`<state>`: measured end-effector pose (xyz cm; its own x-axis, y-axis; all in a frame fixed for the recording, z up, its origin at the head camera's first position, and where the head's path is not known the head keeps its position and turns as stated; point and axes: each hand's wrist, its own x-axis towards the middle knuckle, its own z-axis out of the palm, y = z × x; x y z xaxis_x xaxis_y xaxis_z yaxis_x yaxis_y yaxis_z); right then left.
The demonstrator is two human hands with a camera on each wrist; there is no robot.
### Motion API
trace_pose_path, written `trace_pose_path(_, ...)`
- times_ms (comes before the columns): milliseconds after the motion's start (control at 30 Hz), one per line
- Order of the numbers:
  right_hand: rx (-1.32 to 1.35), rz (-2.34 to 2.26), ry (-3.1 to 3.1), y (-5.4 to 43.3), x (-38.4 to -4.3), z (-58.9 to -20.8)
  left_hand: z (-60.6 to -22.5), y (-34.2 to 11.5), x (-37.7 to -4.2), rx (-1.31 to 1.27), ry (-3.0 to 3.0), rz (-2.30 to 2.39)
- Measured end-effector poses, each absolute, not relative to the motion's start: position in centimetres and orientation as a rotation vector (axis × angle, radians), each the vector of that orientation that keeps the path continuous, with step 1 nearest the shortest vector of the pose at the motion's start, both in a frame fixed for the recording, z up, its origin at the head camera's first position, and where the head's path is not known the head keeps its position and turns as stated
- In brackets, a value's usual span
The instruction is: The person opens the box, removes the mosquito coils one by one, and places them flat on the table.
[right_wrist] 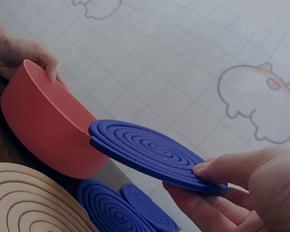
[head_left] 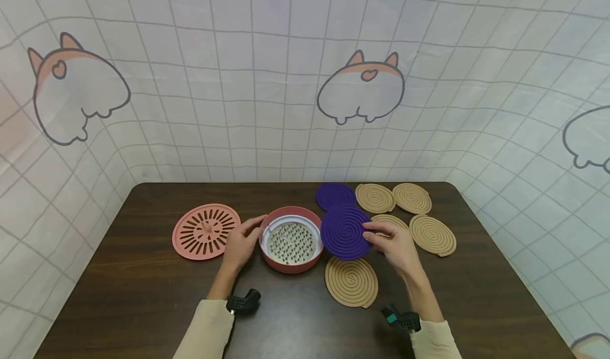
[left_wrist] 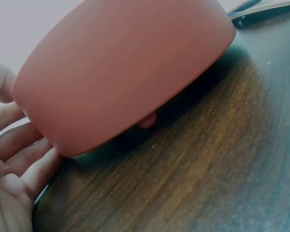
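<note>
A purple mosquito coil (head_left: 345, 233) is pinched at its right edge by my right hand (head_left: 393, 242), thumb on top and fingers underneath. The coil is held up beside the red round mosquito coil holder (head_left: 292, 269); its left edge comes close to the holder's rim in the head view. A white ring and a pale disc with many small points (head_left: 292, 242) fill the holder's inside. My left hand (head_left: 240, 245) grips the holder's left side, thumb over the rim and fingers along the outer wall (left_wrist: 111, 77).
The pink slotted lid (head_left: 206, 233) lies left of the holder. Flat purple coils (right_wrist: 117, 217) and several tan coils (head_left: 432, 235) lie at the right and back. One tan coil (head_left: 351, 285) lies nearer me. A white checked curtain (head_left: 286, 83) hangs behind the dark table (head_left: 295, 316).
</note>
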<state>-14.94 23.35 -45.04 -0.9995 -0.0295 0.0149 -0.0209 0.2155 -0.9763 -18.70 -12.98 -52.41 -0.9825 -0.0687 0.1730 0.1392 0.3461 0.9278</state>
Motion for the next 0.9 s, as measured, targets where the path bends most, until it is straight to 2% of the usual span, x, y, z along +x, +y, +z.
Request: trace_pose_path(900, 0.183, -1.879, 2.569, 26.9, -12.5, -45.3, -52.4, -13.0, -18.7, -0.073, -2.433, -1.703)
